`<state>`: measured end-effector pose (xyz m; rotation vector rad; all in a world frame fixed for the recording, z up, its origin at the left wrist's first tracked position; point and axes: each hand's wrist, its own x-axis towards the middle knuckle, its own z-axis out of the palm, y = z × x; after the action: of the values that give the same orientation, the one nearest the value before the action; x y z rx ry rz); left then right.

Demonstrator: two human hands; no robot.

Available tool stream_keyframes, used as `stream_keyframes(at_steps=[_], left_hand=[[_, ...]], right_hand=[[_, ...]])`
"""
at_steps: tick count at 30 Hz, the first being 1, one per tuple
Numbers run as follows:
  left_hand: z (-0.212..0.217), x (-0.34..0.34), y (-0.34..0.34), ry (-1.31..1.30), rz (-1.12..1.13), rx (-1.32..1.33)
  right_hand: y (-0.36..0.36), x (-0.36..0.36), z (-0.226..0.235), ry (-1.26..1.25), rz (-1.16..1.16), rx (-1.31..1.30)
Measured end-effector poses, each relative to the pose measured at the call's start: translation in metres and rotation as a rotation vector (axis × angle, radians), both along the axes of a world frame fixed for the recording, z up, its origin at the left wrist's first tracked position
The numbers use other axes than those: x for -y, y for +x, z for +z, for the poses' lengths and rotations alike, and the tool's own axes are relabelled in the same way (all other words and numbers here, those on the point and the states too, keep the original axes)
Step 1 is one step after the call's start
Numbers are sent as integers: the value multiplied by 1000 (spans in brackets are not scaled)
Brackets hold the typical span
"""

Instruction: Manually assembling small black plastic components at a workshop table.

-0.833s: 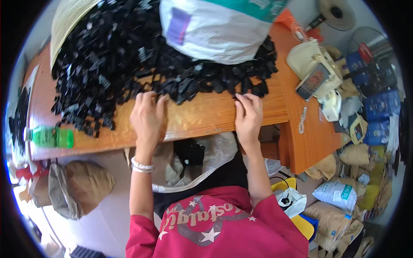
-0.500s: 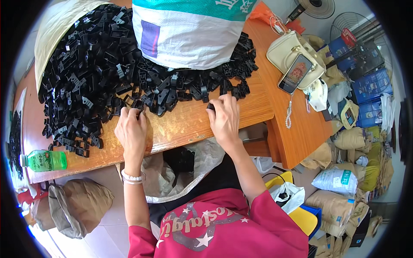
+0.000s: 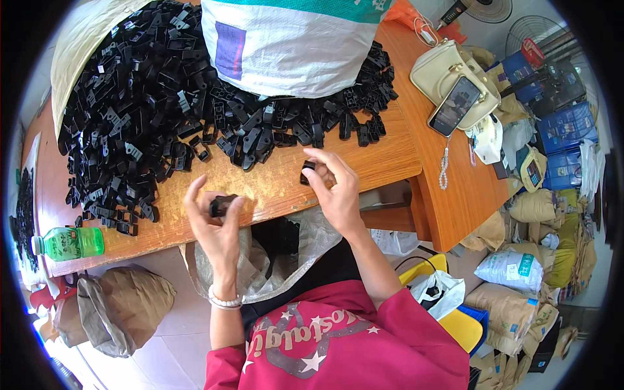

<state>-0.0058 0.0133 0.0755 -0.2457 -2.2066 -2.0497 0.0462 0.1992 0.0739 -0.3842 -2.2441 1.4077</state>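
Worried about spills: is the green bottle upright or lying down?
Lying down: the green bottle rests on its side at the table edge.

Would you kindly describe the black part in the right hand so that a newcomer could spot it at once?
Start at the wooden table and its big pile of black parts. Just below the pile's near edge, the right hand is raised over the table. The small black part sits pinched at its fingertips, lifted clear, unlike the heaped ones.
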Motion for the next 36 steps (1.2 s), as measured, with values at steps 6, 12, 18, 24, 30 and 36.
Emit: stream_keyframes(at_steps=[6,12,18,24,30,36], left_hand=[[17,-4,10,336,-396,460],[8,0,12,296,-554,412],[8,6,14,216,-557,443],[17,7,18,218,-603,434],[18,13,15,187,-651,491],[17,9,24,68,-486,287]], right_hand=[[13,9,8,-682,91,-62],[31,24,25,-686,310,-16],[26,33,29,-706,336,-34],[31,30,19,-309,338,-37],[29,26,19,-94,335,-50],[23,30,18,258,278,-124]])
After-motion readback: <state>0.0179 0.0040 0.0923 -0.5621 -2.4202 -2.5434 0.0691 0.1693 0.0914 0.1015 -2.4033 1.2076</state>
